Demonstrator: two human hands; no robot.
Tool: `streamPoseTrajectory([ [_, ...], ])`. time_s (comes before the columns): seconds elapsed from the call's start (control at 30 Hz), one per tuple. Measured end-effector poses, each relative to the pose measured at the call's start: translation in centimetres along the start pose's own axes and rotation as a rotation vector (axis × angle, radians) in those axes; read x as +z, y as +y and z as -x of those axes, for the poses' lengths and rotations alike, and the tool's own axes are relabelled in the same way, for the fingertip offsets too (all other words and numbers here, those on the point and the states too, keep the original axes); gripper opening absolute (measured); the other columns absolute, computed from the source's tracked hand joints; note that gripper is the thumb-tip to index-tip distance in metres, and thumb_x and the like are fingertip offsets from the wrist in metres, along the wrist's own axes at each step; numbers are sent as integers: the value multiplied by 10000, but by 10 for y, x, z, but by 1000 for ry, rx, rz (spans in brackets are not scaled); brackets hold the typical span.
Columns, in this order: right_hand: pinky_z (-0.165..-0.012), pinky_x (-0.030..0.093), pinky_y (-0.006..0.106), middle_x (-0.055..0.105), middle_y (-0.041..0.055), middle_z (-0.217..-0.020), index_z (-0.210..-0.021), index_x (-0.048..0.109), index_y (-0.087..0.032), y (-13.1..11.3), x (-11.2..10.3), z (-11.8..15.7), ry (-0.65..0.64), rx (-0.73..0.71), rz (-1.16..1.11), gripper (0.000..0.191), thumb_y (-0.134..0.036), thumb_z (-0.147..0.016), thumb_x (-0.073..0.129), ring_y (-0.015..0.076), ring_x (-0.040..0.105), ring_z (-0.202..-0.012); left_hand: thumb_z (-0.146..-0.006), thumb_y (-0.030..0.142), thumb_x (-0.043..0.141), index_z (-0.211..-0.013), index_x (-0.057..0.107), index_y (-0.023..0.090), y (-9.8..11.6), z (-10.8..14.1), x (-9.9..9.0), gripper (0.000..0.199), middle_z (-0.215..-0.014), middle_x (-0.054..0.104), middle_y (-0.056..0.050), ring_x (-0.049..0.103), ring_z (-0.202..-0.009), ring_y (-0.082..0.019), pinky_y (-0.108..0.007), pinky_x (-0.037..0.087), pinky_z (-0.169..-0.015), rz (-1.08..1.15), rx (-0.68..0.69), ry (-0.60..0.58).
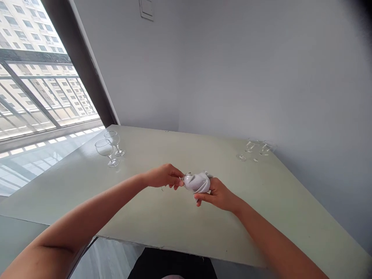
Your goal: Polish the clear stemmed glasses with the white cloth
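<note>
Over the middle of the table, a wine glass (187,182) lies on its side in the air between my two hands. My left hand (165,177) pinches its stem, and a bit of the clear foot shows below the fingers. A pale grey-white cloth (201,183) covers the bowl and seems to be partly inside it. My right hand (216,194) is closed around the cloth at the bowl end, thumb below. How far its fingers reach into the bowl is hidden.
Two stemmed glasses (112,149) stand upright at the table's far left. More glasses (258,148) are at the far right near the wall, apparently lying or tilted. The pale table (162,221) has its front edge close to my body. A window (43,77) is on the left.
</note>
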State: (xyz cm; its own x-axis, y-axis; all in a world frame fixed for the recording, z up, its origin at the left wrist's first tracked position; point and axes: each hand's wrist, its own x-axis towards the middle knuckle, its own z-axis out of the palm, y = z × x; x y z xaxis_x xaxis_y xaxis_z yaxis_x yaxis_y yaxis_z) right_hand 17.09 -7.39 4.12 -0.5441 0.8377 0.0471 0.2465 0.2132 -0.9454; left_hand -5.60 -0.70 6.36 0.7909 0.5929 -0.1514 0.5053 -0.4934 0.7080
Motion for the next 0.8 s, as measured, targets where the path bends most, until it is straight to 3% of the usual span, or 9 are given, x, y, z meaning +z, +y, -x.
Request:
streamPoseTrajectory([
  [0.07, -631, 447, 299, 646, 25, -622, -628, 648, -185, 3, -2, -1, -8, 10, -13, 233, -382, -743, 602, 169, 584, -659, -813, 475, 446, -869, 665, 227, -4, -1, 3, 336, -650, 617, -14, 540, -583, -129, -226, 410, -521, 36, -7, -38],
  [0.17, -585, 454, 289, 629, 24, -573, -684, 641, -161, 15, 0, -9, 150, 114, -292, 236, -388, -741, 610, 148, 582, -552, -832, 382, 464, -1051, 609, 249, -10, -4, 15, 294, -750, 636, -36, 570, -709, -161, -297, 449, -686, -296, 93, 346],
  [0.23, -515, 435, 260, 602, 4, -526, -743, 630, -154, 22, 4, -16, 285, 173, -541, 247, -401, -737, 613, 118, 543, -456, -830, 263, 485, -1156, 536, 263, -13, -6, 22, 330, -843, 631, -50, 560, -845, -184, -386, 396, -860, -615, 217, 603],
  [0.3, -453, 395, 226, 558, -28, -474, -772, 618, -161, 25, 9, -21, 361, 210, -740, 255, -413, -730, 616, 86, 483, -386, -826, 177, 474, -1173, 507, 267, -15, -8, 26, 361, -844, 617, -45, 543, -876, -180, -440, 315, -949, -850, 334, 709],
  [0.37, -434, 373, 210, 532, -43, -457, -760, 607, -167, 23, 15, -22, 373, 219, -804, 255, -421, -736, 605, 74, 460, -370, -835, 166, 453, -1129, 529, 254, -18, -10, 24, 315, -746, 594, -25, 536, -775, -156, -417, 337, -919, -954, 389, 719],
  [0.43, -468, 400, 227, 558, -25, -493, -736, 602, -165, 20, 18, -19, 311, 190, -683, 257, -421, -753, 583, 92, 504, -410, -856, 226, 438, -1065, 563, 230, -20, -10, 19, 244, -643, 559, -11, 505, -660, -138, -354, 390, -803, -933, 383, 665],
  [0.53, -563, 442, 271, 607, 17, -574, -693, 600, -166, 16, 16, -10, 130, 121, -277, 242, -389, -776, 554, 139, 572, -545, -851, 362, 449, -1023, 595, 220, -20, -8, 12, 267, -588, 535, -3, 469, -590, -121, -275, 378, -649, -687, 300, 499],
  [0.7, -577, 423, 262, 611, 18, -649, -691, 576, -190, 14, 0, -8, 30, -151, 409, 128, -309, -737, 586, 145, 550, -609, -753, 487, 540, -997, 618, 208, -18, -2, 8, 379, -563, 470, 27, 413, -515, -85, -210, 333, -510, 103, -7, 19],
  [0.8, -594, 405, 258, 630, 20, -672, -663, 581, -196, 14, -15, -14, -43, -380, 740, 73, -215, -730, 558, 148, 563, -632, -740, 495, 544, -838, 617, 157, -21, 0, 8, 359, -516, 432, 26, 436, -515, -97, -213, 341, -496, 466, -55, -225],
])
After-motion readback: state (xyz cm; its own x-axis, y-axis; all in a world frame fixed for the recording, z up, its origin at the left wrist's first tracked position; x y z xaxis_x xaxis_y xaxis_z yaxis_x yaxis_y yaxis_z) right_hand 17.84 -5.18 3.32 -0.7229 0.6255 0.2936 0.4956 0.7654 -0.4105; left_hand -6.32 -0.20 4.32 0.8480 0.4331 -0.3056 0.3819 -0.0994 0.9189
